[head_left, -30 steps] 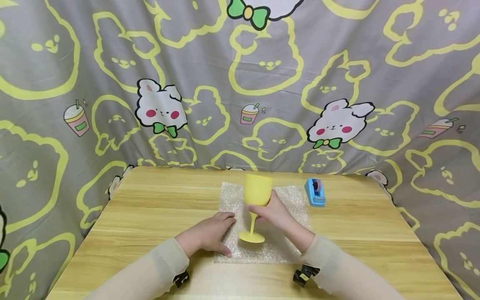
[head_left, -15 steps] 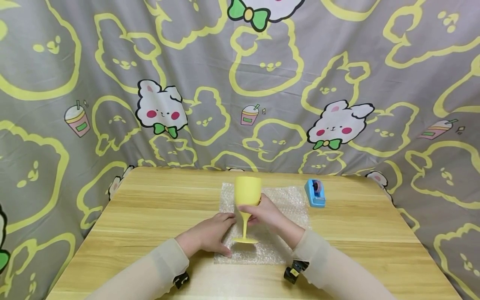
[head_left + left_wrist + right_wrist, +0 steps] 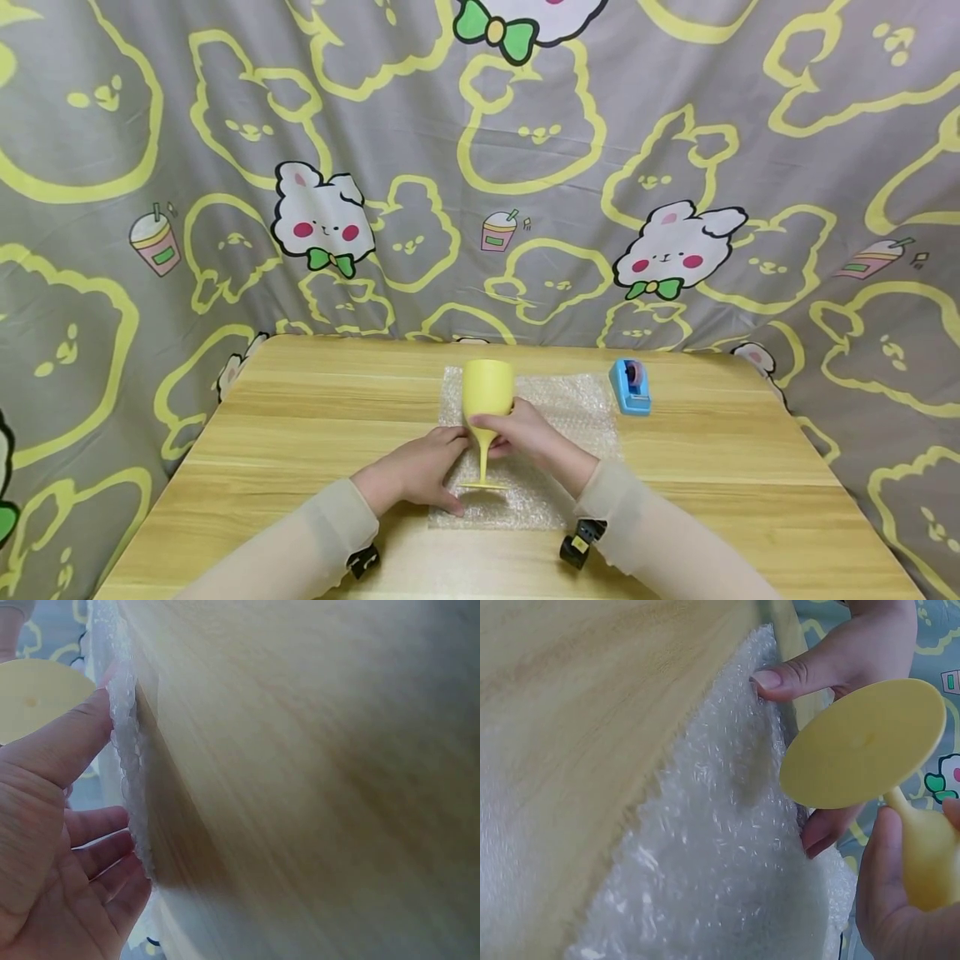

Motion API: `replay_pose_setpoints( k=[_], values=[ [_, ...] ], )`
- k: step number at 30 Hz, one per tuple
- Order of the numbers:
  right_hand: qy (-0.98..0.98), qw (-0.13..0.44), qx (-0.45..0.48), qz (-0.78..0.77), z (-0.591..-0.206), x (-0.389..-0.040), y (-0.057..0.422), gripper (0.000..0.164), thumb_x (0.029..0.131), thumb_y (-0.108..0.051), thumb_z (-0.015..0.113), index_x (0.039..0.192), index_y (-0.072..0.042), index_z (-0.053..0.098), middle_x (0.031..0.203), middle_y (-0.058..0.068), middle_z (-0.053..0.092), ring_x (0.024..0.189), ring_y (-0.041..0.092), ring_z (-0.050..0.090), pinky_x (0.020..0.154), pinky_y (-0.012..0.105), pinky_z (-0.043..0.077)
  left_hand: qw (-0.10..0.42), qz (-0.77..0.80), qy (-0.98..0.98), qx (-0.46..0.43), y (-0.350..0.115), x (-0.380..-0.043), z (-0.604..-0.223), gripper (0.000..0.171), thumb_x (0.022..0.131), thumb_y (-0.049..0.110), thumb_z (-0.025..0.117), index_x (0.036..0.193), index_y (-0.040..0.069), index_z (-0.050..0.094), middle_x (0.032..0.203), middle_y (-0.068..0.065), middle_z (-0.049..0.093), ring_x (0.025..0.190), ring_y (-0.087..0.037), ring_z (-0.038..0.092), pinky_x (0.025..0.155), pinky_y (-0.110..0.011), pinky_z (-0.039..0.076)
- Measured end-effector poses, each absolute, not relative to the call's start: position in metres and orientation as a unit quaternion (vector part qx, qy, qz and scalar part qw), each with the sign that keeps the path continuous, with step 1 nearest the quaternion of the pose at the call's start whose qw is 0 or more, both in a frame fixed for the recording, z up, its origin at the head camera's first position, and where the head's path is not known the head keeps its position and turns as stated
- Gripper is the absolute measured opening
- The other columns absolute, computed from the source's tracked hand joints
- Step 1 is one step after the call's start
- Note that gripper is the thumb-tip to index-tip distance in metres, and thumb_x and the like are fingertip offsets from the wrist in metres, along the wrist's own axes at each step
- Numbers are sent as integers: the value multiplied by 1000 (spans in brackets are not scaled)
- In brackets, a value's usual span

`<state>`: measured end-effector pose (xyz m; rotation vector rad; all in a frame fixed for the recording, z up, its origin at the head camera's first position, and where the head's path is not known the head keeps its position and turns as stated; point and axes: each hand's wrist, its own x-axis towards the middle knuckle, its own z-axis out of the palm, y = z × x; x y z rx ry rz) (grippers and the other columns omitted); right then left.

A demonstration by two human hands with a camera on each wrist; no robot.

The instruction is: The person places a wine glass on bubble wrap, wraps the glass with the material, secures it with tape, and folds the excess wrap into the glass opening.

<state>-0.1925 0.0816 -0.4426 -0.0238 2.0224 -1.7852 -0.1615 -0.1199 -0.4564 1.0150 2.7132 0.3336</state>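
Observation:
In the head view my right hand (image 3: 525, 433) grips a yellow goblet (image 3: 487, 387) where the bowl meets the stem. The goblet is held bowl up over a sheet of bubble wrap (image 3: 562, 408), and the underside of its round foot (image 3: 862, 746) faces the right wrist camera. My left hand (image 3: 420, 467) rests on the left edge of the sheet, thumb and fingers spread, close to the goblet's foot. In the left wrist view the thumb and fingertips of the left hand (image 3: 60, 802) touch the bubble wrap (image 3: 129, 750).
A blue tape dispenser (image 3: 632, 387) with a roll of tape stands just right of the sheet. The wooden table (image 3: 300, 400) reaches back to a grey patterned curtain (image 3: 420, 125). Black wrist cameras show under both sleeves.
My right hand has carried the goblet left and slightly down, closer to the left hand, and its foot now looks more edge-on. The left hand has stayed in place.

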Motion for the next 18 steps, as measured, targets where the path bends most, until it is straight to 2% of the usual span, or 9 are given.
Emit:
replay_pose_setpoints(
  k=[18],
  values=[
    [705,260,5,-660,-458,-194,77,50,88,-29,77,117,7,56,84,12,64,63,15,62,59,26,59,115,125,925,340,-120,-162,-459,103,71,50,88,150,4,42,156,-10,39,138,-27,41,115,-38,36]
  ],
)
